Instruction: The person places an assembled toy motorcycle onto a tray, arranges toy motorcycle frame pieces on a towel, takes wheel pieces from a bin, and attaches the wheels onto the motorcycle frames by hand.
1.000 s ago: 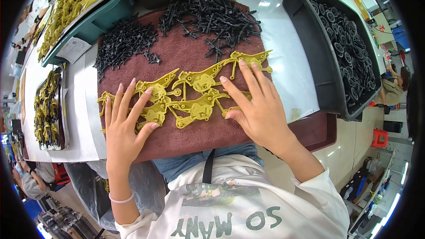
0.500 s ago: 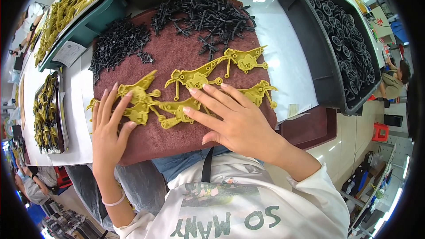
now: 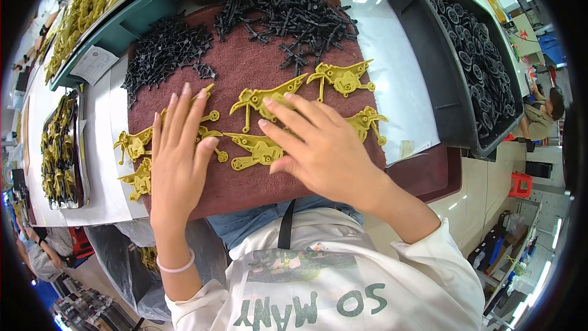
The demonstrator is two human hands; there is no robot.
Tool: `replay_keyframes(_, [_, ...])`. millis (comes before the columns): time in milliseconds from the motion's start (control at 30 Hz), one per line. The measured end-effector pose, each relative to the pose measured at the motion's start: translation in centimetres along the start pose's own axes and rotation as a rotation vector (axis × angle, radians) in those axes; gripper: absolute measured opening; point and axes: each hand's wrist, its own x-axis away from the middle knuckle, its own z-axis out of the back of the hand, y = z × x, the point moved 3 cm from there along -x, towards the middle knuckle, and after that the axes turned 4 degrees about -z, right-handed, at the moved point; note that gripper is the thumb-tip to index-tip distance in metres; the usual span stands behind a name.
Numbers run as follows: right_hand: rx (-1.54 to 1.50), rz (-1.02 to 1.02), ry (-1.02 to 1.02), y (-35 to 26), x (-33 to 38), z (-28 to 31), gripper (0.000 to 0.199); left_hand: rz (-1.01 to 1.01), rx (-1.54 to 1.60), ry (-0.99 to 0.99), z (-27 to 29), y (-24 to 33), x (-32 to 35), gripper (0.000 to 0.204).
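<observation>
Several yellow plastic toy body halves lie on a maroon towel in two rough rows. My left hand lies flat with fingers stretched over the left-hand pieces, partly covering them. Beside it a yellow half and a lower yellow half show. My right hand, fingers extended, rests over the middle pieces. Its fingertips touch the upper middle half or hover just over it; which, I cannot tell. A lower middle half lies by its thumb. Further yellow halves lie at upper right and right.
Beyond the halves are a pile of small black parts and a heap of black rods. A black bin of wheels stands right. At left are a teal bin of yellow parts and a tray of assembled pieces.
My left hand has moved right across the left pieces, uncovering two halves at its left. The left-hand pieces lie farther apart. My right hand has shifted only slightly.
</observation>
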Motion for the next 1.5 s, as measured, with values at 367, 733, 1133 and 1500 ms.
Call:
replay_keyframes(367, [-0.060, -0.074, 0.157, 1.7, -0.5, 2.6, 0.044, -0.053, -0.070, -0.072, 0.2, 0.2, 0.8, 0.055])
replay_keyframes(733, [0.092, -0.211, 0.186, 4.2, 1.3, 1.2, 0.047, -0.228, -0.041, 0.024, -2.4, 6.9, -1.8, 0.062])
replay_keyframes(1133, [-0.135, -0.487, 0.272, 14.2, 8.6, 19.4, 0.044, -0.162, -0.074, 0.023, -2.1, 7.2, -0.8, 0.055])
replay_keyframes(1500, [0.031, -0.866, -0.496, 20.9, 14.4, 20.1, 0.090, -0.192, 0.085, 0.348, -3.6, 6.0, 3.4, 0.036])
